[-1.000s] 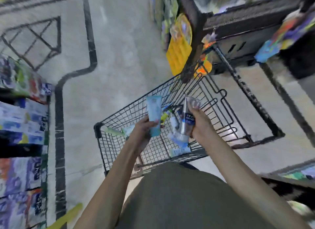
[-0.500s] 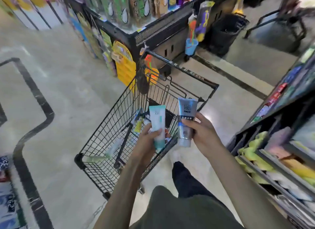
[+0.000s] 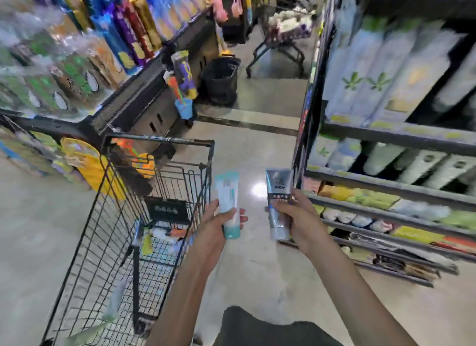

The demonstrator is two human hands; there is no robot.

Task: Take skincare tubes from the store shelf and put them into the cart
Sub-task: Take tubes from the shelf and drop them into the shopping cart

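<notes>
The black wire cart [image 3: 121, 217] stands to the left, and a few small items lie on its floor, too blurred to name or count; a pale green tube [image 3: 114, 303] rests against its near mesh wall. Two tubes are in hand, both upright over the floor beside the cart. The left hand [image 3: 216, 226] curls its fingers round a white and teal tube [image 3: 228, 204]. The right hand [image 3: 298, 222] grips a silver tube [image 3: 278, 201] marked MEN, close to the store shelf [image 3: 386, 191] on the right.
</notes>
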